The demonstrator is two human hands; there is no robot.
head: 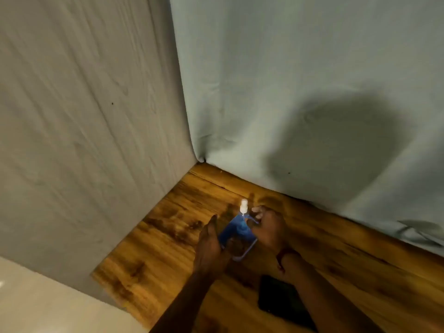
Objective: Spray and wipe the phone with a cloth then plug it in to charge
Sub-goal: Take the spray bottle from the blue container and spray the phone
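Note:
The phone, with a blue face and a pale rim, is tilted just above the wooden table. My left hand grips its left edge, with the thumb on its face. A small clear spray bottle with blue liquid and a white nozzle stands upright over the phone's far end. My right hand is curled beside it, with the fingertips at the bottle's neck. A dark flat thing lies on the table between my forearms. I cannot tell whether it is the cloth.
Grey cloth hangs as a wall on the left and pale green cloth at the back, meeting in a corner. The table's left edge borders a pale floor. No charger or cable is visible.

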